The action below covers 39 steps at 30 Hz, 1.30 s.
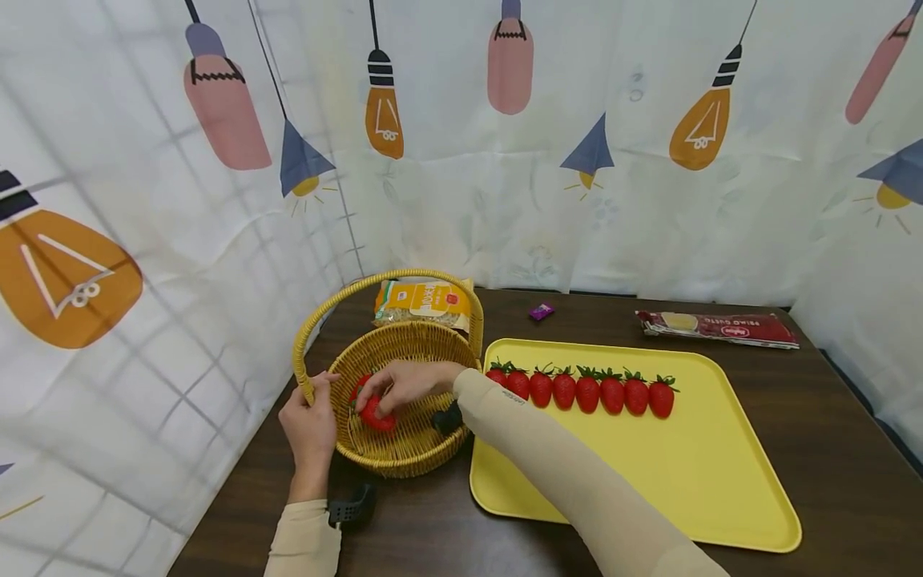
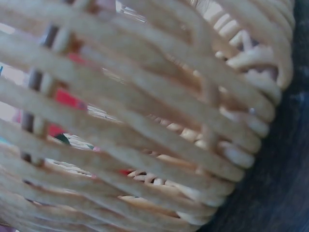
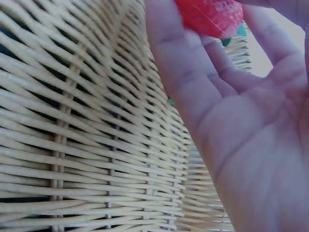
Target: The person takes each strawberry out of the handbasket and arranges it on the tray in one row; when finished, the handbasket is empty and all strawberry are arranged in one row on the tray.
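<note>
A yellow wicker basket (image 1: 411,463) with a tall arched handle (image 1: 389,276) stands on the left of the table. My left hand (image 1: 312,421) grips it where the handle meets the rim. Inside the basket, my right hand (image 1: 413,383) pinches a red strawberry (image 1: 378,415); in the right wrist view the strawberry (image 3: 212,17) shows between fingers and thumb. More red lies just behind it, partly hidden. Only the woven wall (image 2: 145,111) of the basket fills the left wrist view, with bits of red through the gaps. Several strawberries (image 1: 587,393) lie in a row on a yellow tray (image 1: 649,481).
Behind the basket stands a yellow and clear food packet (image 1: 425,300). A small purple wrapped sweet (image 1: 542,312) and a dark red flat packet (image 1: 717,328) lie at the back of the dark table (image 1: 844,417). A patterned curtain (image 1: 461,216) hangs behind and at the sides.
</note>
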Motion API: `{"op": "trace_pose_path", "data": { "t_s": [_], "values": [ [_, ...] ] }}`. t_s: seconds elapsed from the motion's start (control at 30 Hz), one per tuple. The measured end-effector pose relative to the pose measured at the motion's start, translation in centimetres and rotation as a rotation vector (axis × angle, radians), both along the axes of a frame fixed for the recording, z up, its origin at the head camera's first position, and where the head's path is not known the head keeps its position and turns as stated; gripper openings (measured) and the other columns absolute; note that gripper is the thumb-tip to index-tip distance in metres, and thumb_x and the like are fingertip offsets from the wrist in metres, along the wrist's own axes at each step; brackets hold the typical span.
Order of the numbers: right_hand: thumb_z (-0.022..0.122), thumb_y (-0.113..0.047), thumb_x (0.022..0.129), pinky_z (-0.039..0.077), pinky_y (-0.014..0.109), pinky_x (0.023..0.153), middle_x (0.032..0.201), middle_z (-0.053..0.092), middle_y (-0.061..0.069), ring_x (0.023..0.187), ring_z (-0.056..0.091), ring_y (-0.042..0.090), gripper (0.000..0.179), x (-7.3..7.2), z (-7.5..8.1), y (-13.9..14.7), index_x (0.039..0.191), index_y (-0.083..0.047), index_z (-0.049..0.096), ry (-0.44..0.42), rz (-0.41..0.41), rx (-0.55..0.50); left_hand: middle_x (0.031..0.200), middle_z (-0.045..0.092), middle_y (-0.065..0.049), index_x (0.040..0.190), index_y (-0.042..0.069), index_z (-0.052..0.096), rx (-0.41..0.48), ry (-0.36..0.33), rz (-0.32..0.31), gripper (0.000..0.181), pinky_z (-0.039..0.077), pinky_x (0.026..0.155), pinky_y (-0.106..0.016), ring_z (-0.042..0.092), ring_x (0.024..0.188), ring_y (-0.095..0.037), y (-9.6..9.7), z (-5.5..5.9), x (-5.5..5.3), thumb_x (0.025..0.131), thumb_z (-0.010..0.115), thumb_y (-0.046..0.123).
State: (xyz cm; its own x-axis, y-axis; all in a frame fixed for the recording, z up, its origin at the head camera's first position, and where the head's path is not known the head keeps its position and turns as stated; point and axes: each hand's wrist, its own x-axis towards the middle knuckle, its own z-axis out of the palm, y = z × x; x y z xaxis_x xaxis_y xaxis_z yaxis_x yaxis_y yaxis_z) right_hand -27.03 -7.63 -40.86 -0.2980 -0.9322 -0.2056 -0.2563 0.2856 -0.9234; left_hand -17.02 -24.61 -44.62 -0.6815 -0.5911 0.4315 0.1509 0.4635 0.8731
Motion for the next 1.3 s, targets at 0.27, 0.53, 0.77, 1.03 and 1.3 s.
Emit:
{"op": "trace_pose_path", "data": {
  "t_s": [0.27, 0.53, 0.77, 1.03, 1.3],
  "values": [
    [0.064, -0.009, 0.093, 0.055, 0.036, 0.081, 0.118, 0.065, -0.003, 0.097, 0.066, 0.017, 0.034, -0.3, 1.8, 2.4, 0.126, -0.015, 0.067, -0.024, -0.052, -0.074, 0.103, 0.074, -0.008, 0.091, 0.005, 0.078, 0.012, -0.006, -0.009, 0.039, 0.036, 0.062, -0.02, 0.059, 0.084, 0.001, 0.0, 0.0, -0.1, 0.102, 0.049, 0.03],
    [0.065, -0.011, 0.094, 0.055, 0.041, 0.083, 0.118, 0.064, 0.001, 0.098, 0.065, 0.017, 0.037, -0.2, 3.5, 5.1, 0.13, -0.01, 0.063, 0.054, -0.159, -0.108, 0.107, 0.073, -0.009, 0.093, 0.004, 0.078, 0.033, -0.009, -0.014, 0.041, 0.04, 0.07, -0.018, 0.058, 0.092, 0.006, 0.0, 0.1, -0.2, 0.102, 0.049, 0.033],
    [0.064, -0.016, 0.095, 0.052, 0.05, 0.086, 0.123, 0.061, 0.002, 0.099, 0.065, 0.02, 0.038, 0.0, 4.1, 8.2, 0.133, -0.011, 0.061, 0.11, -0.241, -0.147, 0.108, 0.073, -0.009, 0.094, 0.004, 0.077, 0.05, -0.019, -0.018, 0.041, 0.041, 0.075, -0.015, 0.058, 0.095, 0.005, 0.0, 0.0, -0.2, 0.102, 0.049, 0.034],
    [0.066, -0.018, 0.094, 0.053, 0.04, 0.085, 0.118, 0.066, -0.002, 0.093, 0.066, 0.018, 0.033, 0.6, 3.6, 12.7, 0.128, -0.022, 0.065, 0.189, -0.343, -0.15, 0.107, 0.073, -0.009, 0.094, 0.005, 0.077, 0.038, -0.006, -0.017, 0.041, 0.036, 0.058, -0.019, 0.061, 0.086, -0.009, 0.1, 0.0, -0.1, 0.102, 0.05, 0.034],
    [0.064, -0.016, 0.095, 0.049, 0.06, 0.082, 0.113, 0.069, 0.005, 0.09, 0.065, 0.041, 0.035, 2.2, 2.4, 17.1, 0.13, -0.017, 0.063, 0.127, -0.383, -0.196, 0.109, 0.073, -0.01, 0.096, 0.004, 0.077, 0.054, -0.028, -0.014, 0.042, 0.042, 0.075, -0.016, 0.058, 0.096, 0.004, 0.0, -0.2, -0.1, 0.102, 0.049, 0.036]
  ]
}}
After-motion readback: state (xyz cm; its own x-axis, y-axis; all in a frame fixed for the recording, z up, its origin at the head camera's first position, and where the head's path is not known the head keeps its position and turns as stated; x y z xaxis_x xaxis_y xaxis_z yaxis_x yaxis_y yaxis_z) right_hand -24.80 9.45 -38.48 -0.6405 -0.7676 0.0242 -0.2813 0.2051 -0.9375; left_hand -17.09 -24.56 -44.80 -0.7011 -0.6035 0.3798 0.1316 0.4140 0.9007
